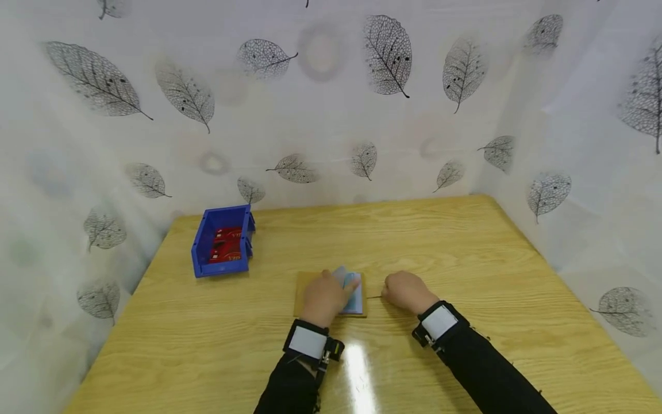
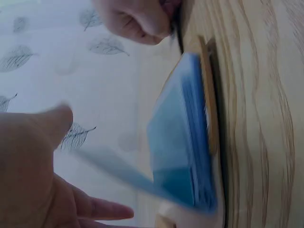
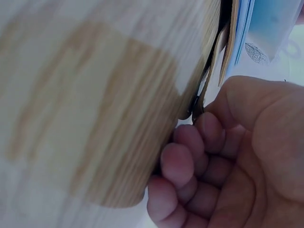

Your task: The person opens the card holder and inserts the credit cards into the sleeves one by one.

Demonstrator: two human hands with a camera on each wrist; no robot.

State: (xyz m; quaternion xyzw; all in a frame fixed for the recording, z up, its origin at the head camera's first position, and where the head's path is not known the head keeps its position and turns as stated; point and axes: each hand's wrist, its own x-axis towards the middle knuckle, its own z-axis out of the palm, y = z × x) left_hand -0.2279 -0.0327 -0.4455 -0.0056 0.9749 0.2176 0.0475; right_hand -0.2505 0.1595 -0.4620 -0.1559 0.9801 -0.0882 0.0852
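While both hands work near the middle of the wooden table (image 1: 465, 247), the head view gives me a small booklet (image 1: 305, 286) with a brown cover, lying unfolded, its long axis running left to right before the person. The left hand (image 1: 322, 296) is the nearer one: it is right over the booklet, hiding much of its left part, and the pale blue sheets (image 1: 354, 299) show just right of its fingers. The right hand (image 1: 408, 290) is beyond the booklet's right edge, linked to it by a thin strap (image 1: 374, 297), so the booklet lies to the left of those fingers. Toward the back left of the table stands a blue bin (image 1: 222, 269) with red cards (image 1: 226, 246) lying in it.

In the left-wrist view, the left thumb and fingers are spread apart, and one sheet slants up toward the gap between them; blur keeps me from telling whether a fingertip touches it.

In the right-wrist view, the right thumb and forefinger pinch the strap's dark end, the other fingers curled beside them. The strap runs from that pinch back to the booklet, and I judge this line matters most for any coming move.
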